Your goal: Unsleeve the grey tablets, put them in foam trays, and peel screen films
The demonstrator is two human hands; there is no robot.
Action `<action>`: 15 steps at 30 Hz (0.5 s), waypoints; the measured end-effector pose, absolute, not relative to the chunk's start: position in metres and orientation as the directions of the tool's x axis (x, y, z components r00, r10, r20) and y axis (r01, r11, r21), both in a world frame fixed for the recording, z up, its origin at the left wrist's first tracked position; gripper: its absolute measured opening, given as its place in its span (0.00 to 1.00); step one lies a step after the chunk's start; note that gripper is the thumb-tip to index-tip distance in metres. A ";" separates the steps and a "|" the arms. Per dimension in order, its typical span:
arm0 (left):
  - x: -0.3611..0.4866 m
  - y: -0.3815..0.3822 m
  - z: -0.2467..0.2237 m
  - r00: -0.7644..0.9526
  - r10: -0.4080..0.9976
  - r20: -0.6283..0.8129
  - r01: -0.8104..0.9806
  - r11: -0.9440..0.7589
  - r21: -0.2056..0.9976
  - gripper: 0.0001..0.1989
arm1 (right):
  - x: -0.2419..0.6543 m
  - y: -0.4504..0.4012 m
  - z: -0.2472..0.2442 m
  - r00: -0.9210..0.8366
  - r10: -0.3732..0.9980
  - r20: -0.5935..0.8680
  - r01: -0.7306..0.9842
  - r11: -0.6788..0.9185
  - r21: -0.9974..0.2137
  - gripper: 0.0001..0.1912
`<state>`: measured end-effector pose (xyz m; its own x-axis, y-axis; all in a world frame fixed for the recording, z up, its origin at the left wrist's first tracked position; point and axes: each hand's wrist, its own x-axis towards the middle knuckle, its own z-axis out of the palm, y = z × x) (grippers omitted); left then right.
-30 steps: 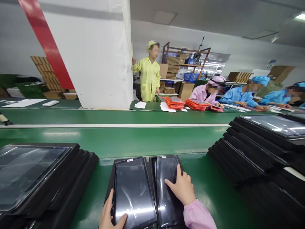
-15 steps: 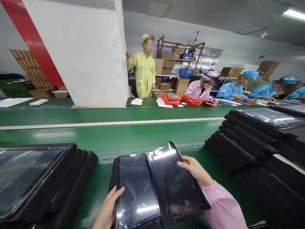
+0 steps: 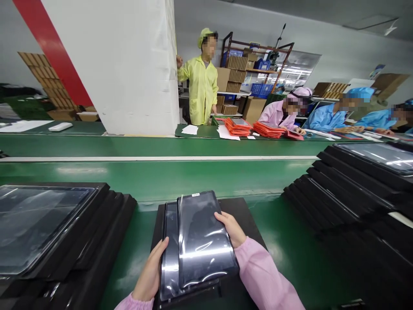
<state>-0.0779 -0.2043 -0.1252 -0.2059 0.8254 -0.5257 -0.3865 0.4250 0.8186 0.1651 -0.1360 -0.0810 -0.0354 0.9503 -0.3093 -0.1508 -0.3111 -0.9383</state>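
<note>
My right hand (image 3: 231,228) grips the right edge of a glossy black tablet (image 3: 201,239) wrapped in clear film and holds it over a second black tablet (image 3: 169,258). My left hand (image 3: 151,273) grips the left edge of that lower tablet. Both tablets are above a flat black tray (image 3: 245,215) on the green bench in front of me. Pink sleeves cover both of my wrists.
Stacks of black trays holding tablets stand at the left (image 3: 48,232) and right (image 3: 361,185). A green conveyor belt (image 3: 161,172) runs across beyond them. Behind it are a white pillar (image 3: 122,64), red stacks (image 3: 237,127), a standing person in yellow (image 3: 201,82) and several seated workers.
My right hand lifted the right tablet out of the tray and swung it left, so it now lies over the left tablet. My left hand slid up the left tablet's edge.
</note>
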 end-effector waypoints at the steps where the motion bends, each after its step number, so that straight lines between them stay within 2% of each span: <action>1: -0.077 -0.205 -0.120 -0.166 0.813 -0.558 -0.429 0.450 0.784 0.15 | 0.157 -0.137 -0.087 -0.027 0.955 -0.296 -0.136 -0.297 -0.945 0.24; 3: -0.073 -0.205 -0.108 -0.059 0.806 -0.589 -0.471 0.498 0.728 0.16 | 0.143 -0.138 -0.096 0.015 0.970 -0.244 -0.092 -0.242 -0.966 0.25; 5: -0.069 -0.206 -0.097 0.016 0.815 -0.579 -0.451 0.523 0.724 0.22 | 0.132 -0.141 -0.103 0.089 0.982 -0.165 -0.032 -0.163 -0.986 0.23; 9: -0.065 -0.207 -0.088 0.036 0.846 -0.533 -0.457 0.488 0.743 0.29 | 0.121 -0.148 -0.112 0.269 0.963 -0.009 0.108 -0.040 -0.993 0.21; 11: -0.065 -0.208 -0.088 0.037 0.874 -0.485 -0.478 0.442 0.759 0.29 | 0.120 -0.151 -0.113 0.354 0.933 0.058 0.160 0.001 -0.987 0.23; 15: -0.064 -0.205 -0.089 -0.015 0.943 -0.332 -0.463 0.288 0.839 0.27 | 0.125 -0.150 -0.100 0.481 0.859 0.176 0.166 0.108 -0.980 0.35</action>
<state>-0.0635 -0.2048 -0.0887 -0.0152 0.9432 -0.3318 -0.4626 0.2876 0.8386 0.1253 -0.1498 -0.1001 0.4812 0.8587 0.1761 0.1659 0.1081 -0.9802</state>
